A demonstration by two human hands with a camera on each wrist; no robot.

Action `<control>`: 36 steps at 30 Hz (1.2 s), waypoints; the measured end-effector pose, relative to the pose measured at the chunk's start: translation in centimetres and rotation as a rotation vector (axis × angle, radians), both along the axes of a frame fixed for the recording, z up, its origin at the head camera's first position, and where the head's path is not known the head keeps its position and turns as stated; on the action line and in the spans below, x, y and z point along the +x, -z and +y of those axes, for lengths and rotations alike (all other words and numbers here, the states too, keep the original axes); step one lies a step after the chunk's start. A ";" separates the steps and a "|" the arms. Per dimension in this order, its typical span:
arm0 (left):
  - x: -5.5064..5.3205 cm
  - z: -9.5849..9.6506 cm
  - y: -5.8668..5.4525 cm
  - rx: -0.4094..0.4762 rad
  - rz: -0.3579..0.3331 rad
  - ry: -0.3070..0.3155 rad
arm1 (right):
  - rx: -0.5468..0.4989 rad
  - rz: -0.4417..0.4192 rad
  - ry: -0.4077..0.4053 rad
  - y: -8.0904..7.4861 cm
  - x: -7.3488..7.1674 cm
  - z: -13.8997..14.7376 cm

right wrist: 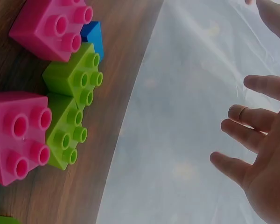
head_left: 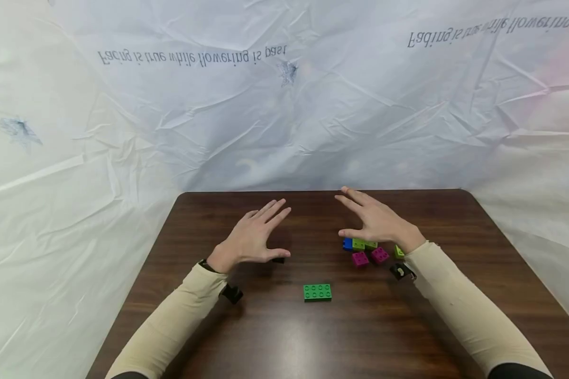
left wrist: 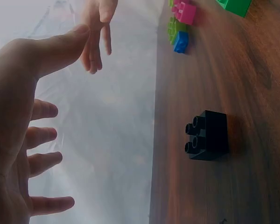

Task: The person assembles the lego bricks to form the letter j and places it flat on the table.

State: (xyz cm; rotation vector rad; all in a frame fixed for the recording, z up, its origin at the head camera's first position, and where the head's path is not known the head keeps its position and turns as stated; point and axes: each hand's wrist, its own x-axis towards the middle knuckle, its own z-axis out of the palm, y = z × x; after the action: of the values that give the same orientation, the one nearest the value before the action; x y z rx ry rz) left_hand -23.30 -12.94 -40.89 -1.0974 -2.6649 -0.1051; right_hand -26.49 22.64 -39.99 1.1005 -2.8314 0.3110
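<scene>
My left hand [head_left: 251,237] is raised over the table's left half with fingers spread and nothing held. Below its thumb sits a black brick [left wrist: 210,136], mostly hidden by the hand in the head view. My right hand [head_left: 379,221] hovers on the other side, fingers apart, holding nothing. Close under it lie two pink bricks [right wrist: 19,135], two lime bricks [right wrist: 74,77] and a blue brick [right wrist: 93,38]. Another lime brick [head_left: 399,252] shows beside the right wrist. A green brick [head_left: 317,292] with two rows of studs rests between the forearms, nearer me.
The dark wooden table [head_left: 284,337] has rounded far corners. White printed sheeting [head_left: 284,131] hangs behind it and along both sides. Black wrist devices [head_left: 231,293] sit under both forearms.
</scene>
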 end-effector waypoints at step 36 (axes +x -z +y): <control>3.7 2.5 3.8 -0.019 -0.182 0.146 | -0.096 -0.158 0.136 2.5 -0.8 2.7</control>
State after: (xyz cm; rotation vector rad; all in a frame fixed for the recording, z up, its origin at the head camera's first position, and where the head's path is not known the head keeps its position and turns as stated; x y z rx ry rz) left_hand -19.57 -10.48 -44.66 -1.3477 -2.7444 -0.2176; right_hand -27.33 25.33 -42.47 0.8969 -2.9733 0.5381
